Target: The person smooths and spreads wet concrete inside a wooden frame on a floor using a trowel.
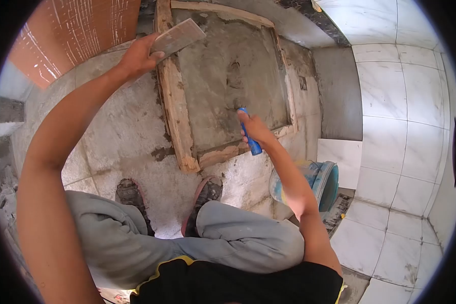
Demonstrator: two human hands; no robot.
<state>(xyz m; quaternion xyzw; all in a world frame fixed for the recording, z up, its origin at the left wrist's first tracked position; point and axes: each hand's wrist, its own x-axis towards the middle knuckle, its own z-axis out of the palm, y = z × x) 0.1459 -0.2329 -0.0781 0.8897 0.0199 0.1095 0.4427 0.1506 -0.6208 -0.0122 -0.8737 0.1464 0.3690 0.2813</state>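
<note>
My left hand (141, 55) grips one end of a flat, pale tile piece (180, 38), which I hold at the upper left corner of a wooden frame (176, 114). Grey wet mortar (210, 86) fills the frame. Over the mortar, toward the near edge, my right hand (258, 129) is closed around the blue handle of a trowel (255, 147). The trowel's blade is hard to make out against the grey mortar. The tile piece and the trowel are well apart.
A dirty bucket (325, 185) lies on its side by my right arm. White marbled tiles (382, 91) cover the wall on the right, with a loose white tile (339, 159) near the bucket. An orange-brown panel (81, 33) stands at upper left. My shoes (207, 195) are just short of the frame.
</note>
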